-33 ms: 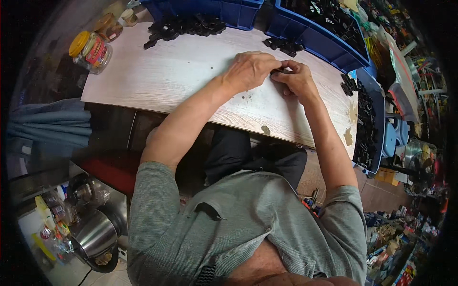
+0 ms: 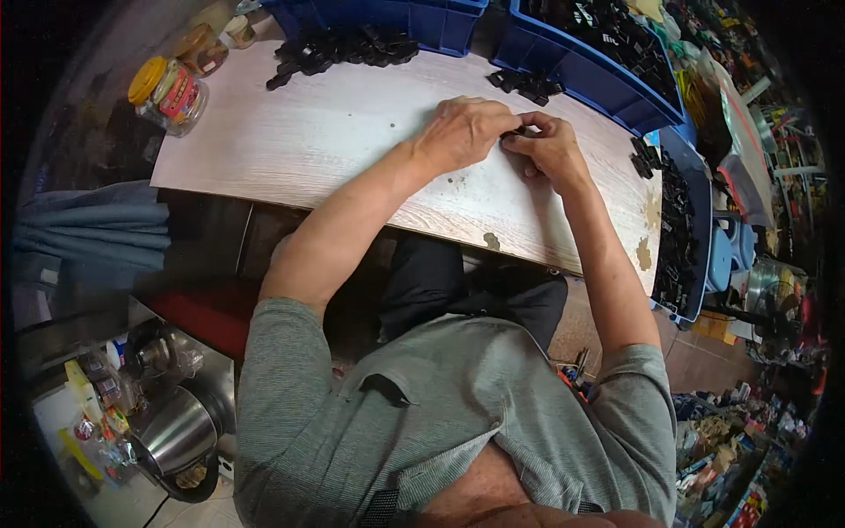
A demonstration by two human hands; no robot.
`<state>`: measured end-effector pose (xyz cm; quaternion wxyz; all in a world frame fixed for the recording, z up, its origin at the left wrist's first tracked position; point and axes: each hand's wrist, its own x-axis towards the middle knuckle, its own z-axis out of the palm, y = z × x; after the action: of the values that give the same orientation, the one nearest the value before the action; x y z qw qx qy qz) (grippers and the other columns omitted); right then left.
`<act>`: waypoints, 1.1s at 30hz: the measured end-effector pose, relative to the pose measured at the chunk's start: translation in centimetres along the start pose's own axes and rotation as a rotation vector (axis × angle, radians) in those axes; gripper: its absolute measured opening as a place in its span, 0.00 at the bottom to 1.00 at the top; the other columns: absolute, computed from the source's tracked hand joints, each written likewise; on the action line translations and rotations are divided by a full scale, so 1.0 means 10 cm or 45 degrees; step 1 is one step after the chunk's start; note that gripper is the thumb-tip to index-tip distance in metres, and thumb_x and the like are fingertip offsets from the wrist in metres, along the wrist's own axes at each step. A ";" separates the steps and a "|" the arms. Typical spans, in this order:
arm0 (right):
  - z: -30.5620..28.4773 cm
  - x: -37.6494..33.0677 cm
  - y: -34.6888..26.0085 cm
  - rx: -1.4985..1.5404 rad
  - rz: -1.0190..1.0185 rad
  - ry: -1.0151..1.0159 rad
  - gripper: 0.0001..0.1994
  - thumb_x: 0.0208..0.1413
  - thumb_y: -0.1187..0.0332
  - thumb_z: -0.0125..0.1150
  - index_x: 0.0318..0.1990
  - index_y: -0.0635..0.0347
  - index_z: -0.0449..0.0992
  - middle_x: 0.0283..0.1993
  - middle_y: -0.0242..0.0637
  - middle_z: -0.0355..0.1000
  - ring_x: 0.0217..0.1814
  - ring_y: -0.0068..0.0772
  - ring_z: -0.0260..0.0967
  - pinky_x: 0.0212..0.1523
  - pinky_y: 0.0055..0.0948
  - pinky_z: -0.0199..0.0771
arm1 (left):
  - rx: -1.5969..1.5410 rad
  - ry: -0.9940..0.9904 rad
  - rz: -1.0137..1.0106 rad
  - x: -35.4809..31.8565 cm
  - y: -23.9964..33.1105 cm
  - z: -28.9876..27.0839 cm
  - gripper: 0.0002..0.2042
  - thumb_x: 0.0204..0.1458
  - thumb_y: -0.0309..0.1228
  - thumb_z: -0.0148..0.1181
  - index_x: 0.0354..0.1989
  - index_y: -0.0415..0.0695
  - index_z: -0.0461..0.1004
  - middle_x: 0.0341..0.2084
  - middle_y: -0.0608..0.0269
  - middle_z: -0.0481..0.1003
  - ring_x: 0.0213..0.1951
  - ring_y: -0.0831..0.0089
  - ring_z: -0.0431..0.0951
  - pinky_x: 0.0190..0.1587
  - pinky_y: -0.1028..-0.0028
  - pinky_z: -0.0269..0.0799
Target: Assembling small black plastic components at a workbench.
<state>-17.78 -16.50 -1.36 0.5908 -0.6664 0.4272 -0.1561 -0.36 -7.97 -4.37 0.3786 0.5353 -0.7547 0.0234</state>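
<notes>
My left hand [image 2: 462, 132] and my right hand [image 2: 550, 150] meet over the far middle of a pale wooden tabletop [image 2: 334, 141]. Between their fingertips sits a small black plastic part [image 2: 515, 134], pinched from both sides and mostly hidden by the fingers. Just beyond the hands lies a small cluster of black parts [image 2: 526, 84]. A larger heap of the same black parts [image 2: 339, 48] lies at the table's far edge to the left.
Blue bins of black parts stand at the back [image 2: 616, 88] and along the right edge [image 2: 695, 176]. A yellow-lidded clear jar [image 2: 167, 92] stands at the far left corner. A steel kettle [image 2: 176, 431] and folded blue cloth [image 2: 88, 233] sit lower left.
</notes>
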 end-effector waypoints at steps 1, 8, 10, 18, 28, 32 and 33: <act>0.01 -0.01 0.00 0.005 0.002 -0.005 0.14 0.50 0.74 0.73 0.45 0.61 0.79 0.20 0.28 0.70 0.14 0.20 0.61 0.15 0.23 0.59 | 0.008 -0.058 0.021 0.00 0.01 0.00 0.11 0.55 0.22 0.58 0.45 0.42 0.81 0.42 0.55 0.82 0.44 0.55 0.82 0.47 0.59 0.79; 0.01 -0.02 0.05 -0.057 -0.070 -0.029 0.14 0.49 0.75 0.73 0.44 0.65 0.80 0.25 0.31 0.74 0.17 0.18 0.63 0.16 0.21 0.61 | 0.136 0.010 0.034 -0.19 0.15 -0.04 0.14 0.58 0.24 0.56 0.52 0.43 0.77 0.46 0.58 0.81 0.48 0.59 0.81 0.51 0.61 0.76; 0.00 0.00 0.07 -0.076 -0.107 -0.024 0.13 0.50 0.74 0.73 0.44 0.67 0.81 0.26 0.32 0.75 0.17 0.18 0.65 0.16 0.23 0.62 | 0.140 0.021 0.033 -0.20 0.17 -0.04 0.14 0.58 0.24 0.56 0.52 0.43 0.77 0.47 0.58 0.80 0.48 0.59 0.81 0.51 0.61 0.75; 0.03 -0.06 0.02 -0.134 -0.049 0.008 0.15 0.49 0.72 0.75 0.43 0.62 0.79 0.23 0.29 0.73 0.17 0.17 0.62 0.17 0.20 0.61 | 0.206 0.076 0.071 -0.26 0.12 0.01 0.12 0.60 0.27 0.56 0.50 0.41 0.77 0.44 0.56 0.80 0.44 0.56 0.80 0.48 0.61 0.76; -0.39 -0.33 0.11 0.196 0.042 0.330 0.10 0.51 0.68 0.72 0.38 0.57 0.78 0.17 0.25 0.65 0.13 0.18 0.59 0.14 0.20 0.60 | 0.973 0.178 -0.498 -0.17 -0.85 -0.35 0.12 0.58 0.31 0.54 0.46 0.45 0.81 0.44 0.60 0.79 0.45 0.56 0.76 0.44 0.58 0.78; -1.22 -0.27 0.44 0.357 -0.103 0.648 0.12 0.52 0.66 0.72 0.41 0.61 0.81 0.22 0.31 0.72 0.14 0.19 0.59 0.14 0.24 0.59 | 0.827 0.245 -0.310 -0.23 -0.66 -0.28 0.09 0.58 0.30 0.55 0.42 0.44 0.82 0.41 0.61 0.79 0.45 0.56 0.76 0.43 0.59 0.78; -1.39 -0.31 0.41 0.253 -0.006 0.776 0.14 0.53 0.66 0.71 0.44 0.62 0.80 0.23 0.32 0.72 0.15 0.23 0.66 0.15 0.26 0.68 | 0.750 0.249 -0.276 -0.29 -0.57 -0.29 0.09 0.58 0.29 0.56 0.41 0.44 0.82 0.41 0.62 0.79 0.45 0.57 0.76 0.43 0.59 0.78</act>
<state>-31.12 -23.01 -0.71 0.4975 -0.5288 0.5658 -0.3909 6.35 -6.80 -6.14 0.2787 0.6942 -0.6141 0.2515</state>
